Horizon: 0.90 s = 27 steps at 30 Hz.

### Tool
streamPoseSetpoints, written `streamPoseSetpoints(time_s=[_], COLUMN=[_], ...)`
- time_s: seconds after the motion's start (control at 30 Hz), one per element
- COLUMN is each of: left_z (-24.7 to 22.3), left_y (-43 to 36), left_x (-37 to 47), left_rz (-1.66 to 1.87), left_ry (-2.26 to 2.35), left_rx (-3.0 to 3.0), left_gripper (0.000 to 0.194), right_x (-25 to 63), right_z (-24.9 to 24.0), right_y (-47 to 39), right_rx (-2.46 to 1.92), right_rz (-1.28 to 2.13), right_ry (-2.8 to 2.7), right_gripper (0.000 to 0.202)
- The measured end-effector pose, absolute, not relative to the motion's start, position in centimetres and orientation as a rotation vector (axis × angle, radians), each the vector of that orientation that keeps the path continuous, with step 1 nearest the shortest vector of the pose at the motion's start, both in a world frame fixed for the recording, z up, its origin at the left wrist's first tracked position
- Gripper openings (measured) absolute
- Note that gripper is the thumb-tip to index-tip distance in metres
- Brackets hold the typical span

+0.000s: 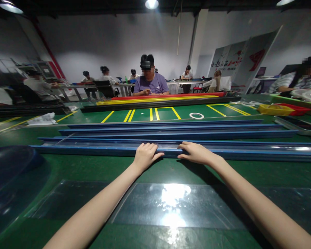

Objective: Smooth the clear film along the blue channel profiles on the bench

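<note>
A long blue plastic channel strip [88,150] lies across the green table in front of me, with a clear insert along its middle. My left hand [146,155] is closed over its near wall, with the fingers inside the trough and the thumb stretched to the right along the front. A short way to the right, my right hand [194,152] grips the same strip, its fingers curled over the top and its thumb against the near side. Behind it rest more blue channel strips [171,134], roughly parallel.
Clear plastic sheet [142,207] lies flat under my forearms. A dark blue basin [12,166] stands at left. Farther back are a white ring [196,116], black, yellow and red strips [160,99], and a yellow tray [274,110]. A person [151,83] sits opposite.
</note>
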<state>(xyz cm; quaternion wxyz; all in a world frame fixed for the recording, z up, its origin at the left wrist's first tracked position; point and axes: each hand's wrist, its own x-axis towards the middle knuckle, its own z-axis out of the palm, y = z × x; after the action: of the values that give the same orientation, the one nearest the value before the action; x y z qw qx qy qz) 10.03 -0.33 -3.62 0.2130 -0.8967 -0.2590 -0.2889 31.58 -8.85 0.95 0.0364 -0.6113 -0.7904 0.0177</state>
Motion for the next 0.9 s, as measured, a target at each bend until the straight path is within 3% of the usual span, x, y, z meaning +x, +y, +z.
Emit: streamPoseSetpoints(time_s=[0.9], left_z=[-3.34], left_y=[-0.4], left_x=[10.08], left_rz=[-0.736], left_ry=[-0.799], left_rx=[-2.536], left_gripper=[0.043], right_x=[31.61], right_z=[0.21], right_y=[-8.68], right_rx=[-1.866], right_rz=[0.036], right_ry=[-2.413], right_gripper=[0.046])
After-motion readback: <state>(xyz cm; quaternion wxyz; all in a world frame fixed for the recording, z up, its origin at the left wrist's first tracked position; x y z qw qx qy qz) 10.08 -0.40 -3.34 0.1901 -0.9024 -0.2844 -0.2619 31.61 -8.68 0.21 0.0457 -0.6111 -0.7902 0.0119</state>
